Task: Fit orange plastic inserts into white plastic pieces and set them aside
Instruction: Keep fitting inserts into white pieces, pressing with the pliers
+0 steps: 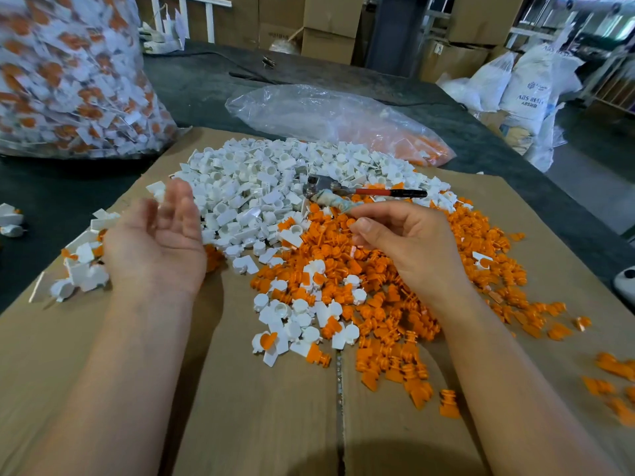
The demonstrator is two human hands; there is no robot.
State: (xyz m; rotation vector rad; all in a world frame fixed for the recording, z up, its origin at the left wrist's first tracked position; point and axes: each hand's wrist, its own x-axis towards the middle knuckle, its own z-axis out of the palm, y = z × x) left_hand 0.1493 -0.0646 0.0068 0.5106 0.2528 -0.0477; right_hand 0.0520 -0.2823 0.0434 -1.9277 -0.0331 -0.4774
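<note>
Fingers loose (L hand); R hand curled

Flattened brown cardboard lies under both your hands, its seam running toward you between your left hand and right hand. Just beyond your right hand rests a metal hand tool, one handle red and black, the other wrapped in cloth. Farther ahead, a crumpled plastic bag lies on a dark table cover. Beyond your left hand stands a bulging clear sack. Well past both hands are cardboard boxes; far out beyond your right hand, white sacks.
</note>
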